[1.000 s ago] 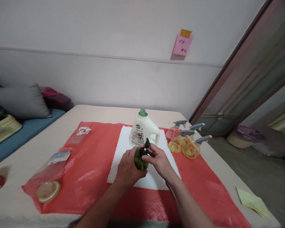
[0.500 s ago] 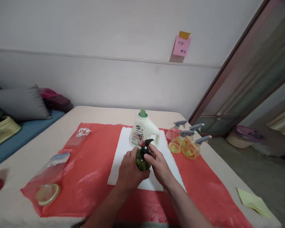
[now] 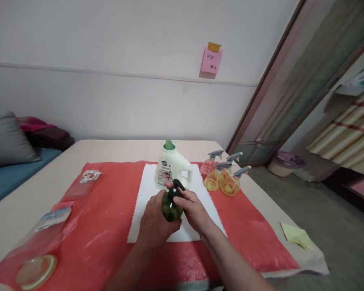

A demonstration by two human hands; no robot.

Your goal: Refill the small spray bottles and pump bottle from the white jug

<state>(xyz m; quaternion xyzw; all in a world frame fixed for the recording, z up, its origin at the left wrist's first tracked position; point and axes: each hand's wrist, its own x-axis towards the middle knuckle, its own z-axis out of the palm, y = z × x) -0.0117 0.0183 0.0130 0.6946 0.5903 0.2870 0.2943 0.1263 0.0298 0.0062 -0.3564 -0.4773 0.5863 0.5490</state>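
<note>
A dark green pump bottle (image 3: 170, 209) with a black pump head is between my two hands, over the white cloth (image 3: 136, 218). My left hand (image 3: 155, 221) wraps round its body from the left. On the right, my right hand (image 3: 193, 208) grips the black collar beneath the pump head, thumb in front. Just behind the bottle stands a large pale jug (image 3: 178, 165) with a printed label, a handle and its mouth uncapped, showing green inside. The pump's lower part is hidden inside the bottle.
Several spray bottles (image 3: 211, 182) with grey triggers stand right of the jug on a red plastic sheet (image 3: 103, 218). Clear packets (image 3: 81, 184) and a round gold-rimmed lid (image 3: 38, 273) lie left. Yellow notes (image 3: 297, 236) lie near the table's right edge. A pink note (image 3: 211, 60) hangs on the wall.
My view has turned to the right, so everything appears shifted left. The pump head has turned slightly, its spout now pointing more down to the right. Both hands keep hold of the bottle.
</note>
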